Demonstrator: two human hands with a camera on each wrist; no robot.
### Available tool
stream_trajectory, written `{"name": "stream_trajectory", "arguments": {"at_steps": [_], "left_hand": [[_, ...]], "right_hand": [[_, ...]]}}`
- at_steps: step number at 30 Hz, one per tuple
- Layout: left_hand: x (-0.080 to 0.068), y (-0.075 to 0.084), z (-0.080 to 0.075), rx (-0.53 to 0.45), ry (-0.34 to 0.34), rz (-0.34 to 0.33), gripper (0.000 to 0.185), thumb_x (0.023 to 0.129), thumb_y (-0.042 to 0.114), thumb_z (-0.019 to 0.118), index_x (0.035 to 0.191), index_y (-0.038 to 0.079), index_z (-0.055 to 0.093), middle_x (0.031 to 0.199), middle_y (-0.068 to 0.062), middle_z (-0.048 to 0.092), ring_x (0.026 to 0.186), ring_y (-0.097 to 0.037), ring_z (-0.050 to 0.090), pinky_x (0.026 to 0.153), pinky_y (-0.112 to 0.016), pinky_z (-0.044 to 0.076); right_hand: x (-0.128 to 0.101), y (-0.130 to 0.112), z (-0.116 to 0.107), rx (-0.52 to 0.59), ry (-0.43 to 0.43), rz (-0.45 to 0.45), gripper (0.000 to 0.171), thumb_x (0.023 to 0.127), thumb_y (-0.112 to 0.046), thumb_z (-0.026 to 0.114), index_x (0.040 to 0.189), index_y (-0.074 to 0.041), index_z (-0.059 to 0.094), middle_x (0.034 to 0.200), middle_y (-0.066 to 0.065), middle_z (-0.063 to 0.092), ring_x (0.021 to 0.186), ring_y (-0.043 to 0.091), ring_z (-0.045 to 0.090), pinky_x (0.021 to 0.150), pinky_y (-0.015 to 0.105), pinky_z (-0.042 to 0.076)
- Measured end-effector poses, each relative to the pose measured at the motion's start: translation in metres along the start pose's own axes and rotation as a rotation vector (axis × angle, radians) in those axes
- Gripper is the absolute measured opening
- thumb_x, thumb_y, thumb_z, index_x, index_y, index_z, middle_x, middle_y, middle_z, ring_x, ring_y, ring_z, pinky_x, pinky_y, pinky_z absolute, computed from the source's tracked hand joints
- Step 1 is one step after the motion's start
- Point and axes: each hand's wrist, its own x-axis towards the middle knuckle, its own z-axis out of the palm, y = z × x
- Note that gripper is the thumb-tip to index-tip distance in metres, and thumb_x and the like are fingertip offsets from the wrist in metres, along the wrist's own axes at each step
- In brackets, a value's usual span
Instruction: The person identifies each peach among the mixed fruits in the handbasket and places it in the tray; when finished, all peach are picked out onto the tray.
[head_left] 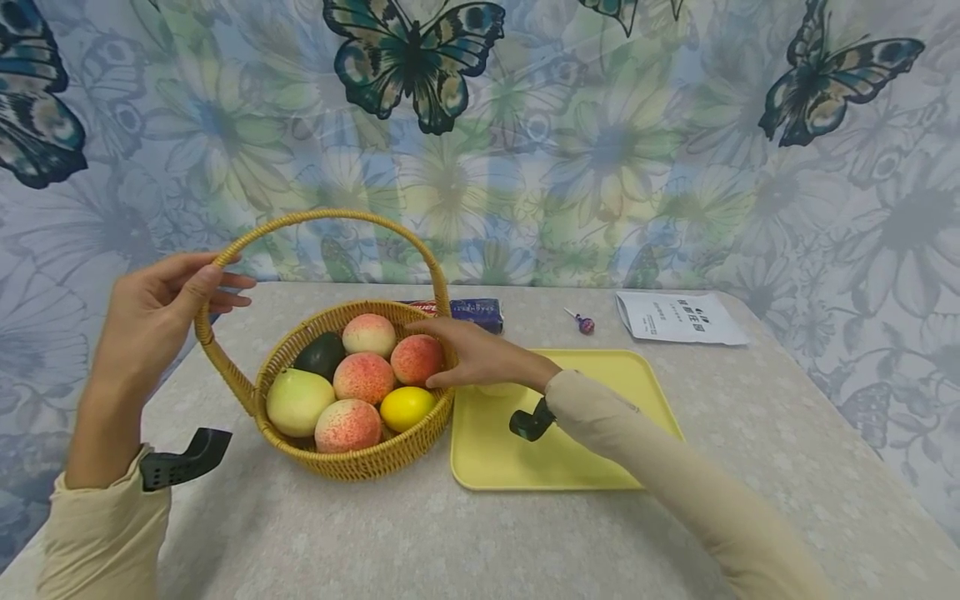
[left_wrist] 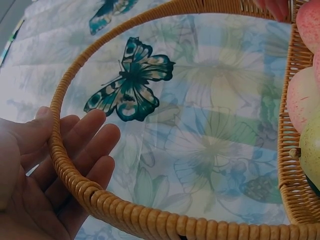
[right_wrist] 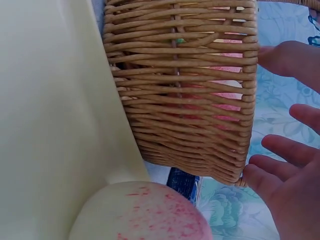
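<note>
Facing camera, printed paper (head_left: 681, 317)

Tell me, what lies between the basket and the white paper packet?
In the head view, the yellow tray, plus a small lollipop, separate basket from packet.

Left hand (left_wrist: 45, 175) resting against wicker basket handle (left_wrist: 75, 185), fingers (left_wrist: 95, 145) lying nearly straight behind the arch, thumb side in front. Basket wall (left_wrist: 292, 165) standing at right edge, holding speckled peaches (left_wrist: 302, 97) and a pale green fruit (left_wrist: 312, 155). Butterfly-print cloth (left_wrist: 200, 100) filling the background through the handle.
</note>
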Motion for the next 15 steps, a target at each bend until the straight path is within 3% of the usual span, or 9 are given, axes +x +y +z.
{"name": "stream_trajectory", "arguments": {"at_steps": [6, 11, 15], "left_hand": [[0.000, 0.002, 0.000, -0.016, -0.007, 0.013, 0.033, 0.099, 0.017, 0.052, 0.128, 0.003, 0.059, 0.094, 0.017, 0.069, 0.078, -0.001, 0.067, 0.066, -0.010, 0.050], [0.000, 0.002, -0.001, -0.023, -0.006, 0.013, 0.033, 0.099, 0.017, 0.052, 0.128, 0.003, 0.059, 0.094, 0.016, 0.069, 0.078, -0.001, 0.068, 0.067, -0.011, 0.050], [0.002, 0.001, -0.001, -0.020, -0.005, 0.009, 0.032, 0.099, 0.016, 0.052, 0.128, 0.003, 0.059, 0.094, 0.017, 0.070, 0.078, -0.001, 0.068, 0.066, -0.011, 0.050]], "right_hand": [[0.012, 0.000, 0.001, -0.031, -0.050, 0.020, 0.073, 0.087, -0.017, 0.071, 0.149, -0.013, 0.033, 0.151, 0.006, 0.036, 0.139, 0.021, 0.034, 0.110, 0.033, 0.033], [0.026, -0.003, 0.001, -0.151, -0.122, 0.079, 0.075, 0.090, -0.019, 0.068, 0.152, -0.015, 0.026, 0.155, 0.002, 0.030, 0.144, 0.021, 0.023, 0.113, 0.038, 0.029], [0.035, -0.004, 0.003, -0.203, -0.163, 0.126, 0.077, 0.090, -0.019, 0.068, 0.153, -0.017, 0.023, 0.156, 0.002, 0.027, 0.144, 0.022, 0.023, 0.113, 0.038, 0.029]]}}
